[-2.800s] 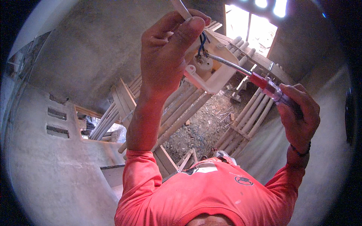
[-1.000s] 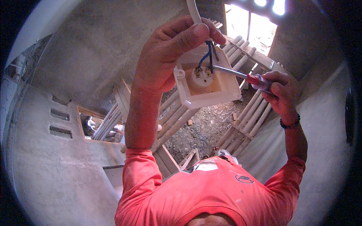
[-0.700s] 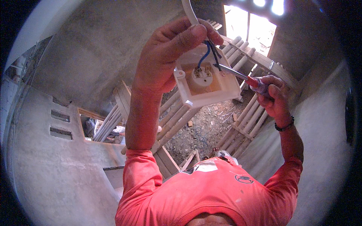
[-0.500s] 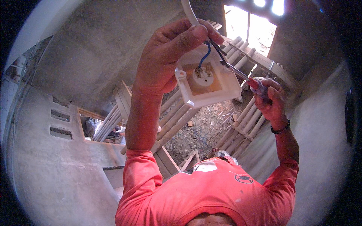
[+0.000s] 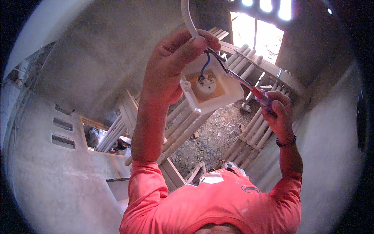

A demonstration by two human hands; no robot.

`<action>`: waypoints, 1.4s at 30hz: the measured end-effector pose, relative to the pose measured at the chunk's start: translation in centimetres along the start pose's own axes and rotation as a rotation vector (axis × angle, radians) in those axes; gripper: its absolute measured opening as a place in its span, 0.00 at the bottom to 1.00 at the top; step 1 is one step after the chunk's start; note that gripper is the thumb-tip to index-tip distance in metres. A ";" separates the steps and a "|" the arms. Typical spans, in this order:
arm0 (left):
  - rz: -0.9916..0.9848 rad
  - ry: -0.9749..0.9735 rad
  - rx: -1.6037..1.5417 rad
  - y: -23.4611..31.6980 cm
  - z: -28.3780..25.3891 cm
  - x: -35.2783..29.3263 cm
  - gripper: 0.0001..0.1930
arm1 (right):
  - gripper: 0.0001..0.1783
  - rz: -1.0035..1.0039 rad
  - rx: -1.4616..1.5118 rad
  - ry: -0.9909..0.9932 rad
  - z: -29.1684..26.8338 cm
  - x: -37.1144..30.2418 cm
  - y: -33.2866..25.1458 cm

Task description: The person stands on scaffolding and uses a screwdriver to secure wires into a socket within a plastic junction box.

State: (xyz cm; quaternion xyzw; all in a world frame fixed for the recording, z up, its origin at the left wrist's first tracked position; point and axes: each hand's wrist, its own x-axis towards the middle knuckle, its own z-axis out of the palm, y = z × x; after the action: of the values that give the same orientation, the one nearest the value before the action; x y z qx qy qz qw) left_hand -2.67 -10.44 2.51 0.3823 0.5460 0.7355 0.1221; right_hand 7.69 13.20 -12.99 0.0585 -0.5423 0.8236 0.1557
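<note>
My left hand [image 5: 169,66] pinches a white sheathed cable [image 5: 188,17] between thumb and fingers, near the cable's stripped end. A blue wire [image 5: 204,67] and a dark wire [image 5: 219,61] come out below the fingertips. Under them is a square white plastic box [image 5: 218,105], with its far left side behind my left hand. Inside it sits a round white socket [image 5: 208,88] with metal terminals, which the blue wire reaches. My right hand [image 5: 279,113] grips a screwdriver [image 5: 260,95] by its red and clear handle. Its shaft points at the dark wire's end by the box's rim; contact is unclear.
Round wooden poles [image 5: 183,126] make up scaffolding below, with a plank [image 5: 269,64] across the far side. Rubble [image 5: 218,134] covers the ground far beneath. Grey plastered walls [image 5: 97,46] surround me, with a bright opening [image 5: 257,35] at the far right.
Both hands, the box and the screwdriver sit slightly lower in the picture, and the box is a little further left. Both grips are the same as before.
</note>
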 end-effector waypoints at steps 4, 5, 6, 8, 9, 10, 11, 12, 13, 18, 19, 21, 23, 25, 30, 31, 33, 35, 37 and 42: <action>0.025 0.039 0.018 -0.2 -0.7 0.2 0.12 | 0.16 -0.080 -0.128 0.149 -1.4 -1.1 -0.4; 0.039 0.045 0.035 -0.3 -0.9 0.4 0.12 | 0.15 -0.097 -0.164 0.199 -1.2 -1.5 -0.7; 0.048 0.049 0.041 -0.5 -0.9 0.6 0.12 | 0.15 -0.113 -0.204 0.252 -0.9 -2.1 -1.4; 0.060 0.066 0.069 -0.5 -1.0 0.8 0.12 | 0.15 -0.223 -0.375 0.274 -0.3 -2.8 -2.5; 0.078 0.088 0.106 -0.6 -1.1 0.9 0.11 | 0.14 -0.318 -0.514 0.251 -0.1 -3.1 -3.1; 0.095 0.109 0.144 -0.6 -1.2 1.0 0.11 | 0.13 -0.413 -0.654 0.226 0.2 -3.3 -3.6; 0.112 0.130 0.181 -0.7 -1.3 1.1 0.11 | 0.13 -0.482 -0.722 0.192 0.7 -3.2 -4.2; 0.141 0.134 0.208 -0.8 -1.3 1.3 0.11 | 0.12 -0.551 -0.792 0.157 1.4 -3.1 -4.8; 0.169 0.139 0.237 -0.9 -1.3 1.4 0.11 | 0.12 -0.620 -0.860 0.120 2.0 -3.1 -5.2; 0.185 0.164 0.263 -1.0 -1.3 1.5 0.11 | 0.11 -0.703 -0.941 0.049 4.1 -2.7 -6.7; 0.189 0.164 0.269 -1.0 -1.3 1.5 0.11 | 0.11 -0.704 -0.963 0.048 4.4 -2.7 -6.8; 0.205 0.166 0.283 -1.0 -1.5 1.4 0.11 | 0.11 -0.725 -0.966 0.022 4.9 -2.4 -7.0; 0.233 0.167 0.297 -1.0 -1.6 1.4 0.11 | 0.12 -0.733 -0.968 0.002 5.3 -2.1 -6.9; 0.217 0.179 0.312 -0.8 -1.6 1.2 0.11 | 0.12 -0.728 -0.976 -0.008 5.5 -1.8 -6.8; 0.265 0.182 0.314 -0.8 -1.9 1.3 0.10 | 0.12 -0.739 -0.955 -0.006 5.8 -1.2 -6.3; 0.266 0.181 0.328 -0.8 -2.0 1.3 0.10 | 0.12 -0.739 -0.943 -0.006 5.8 -1.1 -6.2; 0.271 0.182 0.336 -0.9 -2.1 1.3 0.10 | 0.12 -0.735 -0.948 -0.014 5.8 -0.9 -6.1; 0.281 0.187 0.326 -1.0 -2.1 1.4 0.10 | 0.12 -0.729 -0.945 -0.021 5.8 -0.8 -6.1; 0.239 0.189 0.365 -0.8 -2.3 1.2 0.10 | 0.12 -0.724 -0.931 -0.025 5.9 -0.7 -6.0; 0.234 0.169 0.319 -0.7 -2.2 1.1 0.10 | 0.12 -0.703 -0.913 -0.017 5.6 -0.5 -5.7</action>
State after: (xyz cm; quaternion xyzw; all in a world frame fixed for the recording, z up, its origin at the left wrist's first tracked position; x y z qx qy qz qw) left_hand -5.08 -11.09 2.13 0.3946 0.6156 0.6783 -0.0726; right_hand 9.60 10.09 -5.92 0.1687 -0.7919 0.4044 0.4253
